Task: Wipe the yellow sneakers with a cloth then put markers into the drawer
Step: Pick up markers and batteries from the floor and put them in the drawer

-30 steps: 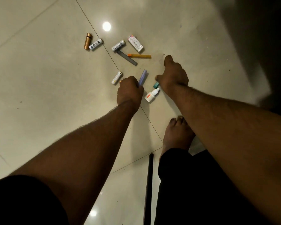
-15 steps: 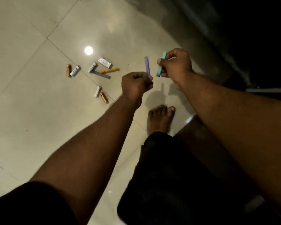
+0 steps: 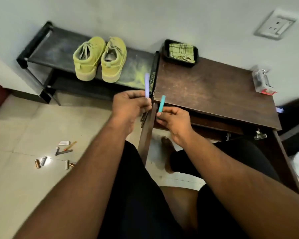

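Lifted from the floor, the purple marker [image 3: 147,85] pinched in the left hand [image 3: 130,105] and teal marker [image 3: 161,104] pinched in the right hand [image 3: 173,119] should be lowered together into the drawer [image 3: 214,124] beneath the tabletop [image 3: 214,90].

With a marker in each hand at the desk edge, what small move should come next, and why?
Probably lower both markers toward the drawer under the wooden desk. The left hand pinches the purple marker and the right hand the teal marker, both held upright at the desk's front corner. More pens lie on the floor, so unloading comes first.
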### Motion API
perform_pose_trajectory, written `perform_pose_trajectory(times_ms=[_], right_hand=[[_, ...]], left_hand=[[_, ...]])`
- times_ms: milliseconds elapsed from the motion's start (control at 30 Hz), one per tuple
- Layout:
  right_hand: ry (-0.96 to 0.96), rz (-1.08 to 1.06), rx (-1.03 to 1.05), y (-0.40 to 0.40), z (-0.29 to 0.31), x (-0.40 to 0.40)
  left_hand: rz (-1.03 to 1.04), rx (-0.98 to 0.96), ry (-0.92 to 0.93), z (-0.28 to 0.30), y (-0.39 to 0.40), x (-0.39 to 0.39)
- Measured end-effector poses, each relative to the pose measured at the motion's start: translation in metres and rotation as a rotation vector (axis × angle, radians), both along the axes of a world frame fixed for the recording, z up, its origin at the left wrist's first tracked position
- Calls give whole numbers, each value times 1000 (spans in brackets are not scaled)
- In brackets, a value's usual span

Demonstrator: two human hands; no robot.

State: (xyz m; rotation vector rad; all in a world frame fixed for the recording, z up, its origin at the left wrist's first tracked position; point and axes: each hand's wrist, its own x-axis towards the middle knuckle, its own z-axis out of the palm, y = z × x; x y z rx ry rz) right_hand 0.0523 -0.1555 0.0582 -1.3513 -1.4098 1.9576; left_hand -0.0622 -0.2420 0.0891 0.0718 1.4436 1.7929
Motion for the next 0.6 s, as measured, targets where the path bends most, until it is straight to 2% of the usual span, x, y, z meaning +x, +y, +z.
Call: perform_pose_trajectory(times_ms=[167, 333, 467, 600], right_hand=[[-24, -208, -58, 31, 5, 73], [-50, -491, -198, 59, -33, 110], [-108, -659, -304, 79, -74, 122], [-245, -673, -339, 107, -121, 131]], left_hand=[[-22, -136, -134, -7, 40, 95], [-30, -326, -172, -53, 83, 152], [-100, -430, -224, -100, 116, 173], [-110, -533, -328, -153, 154, 166]])
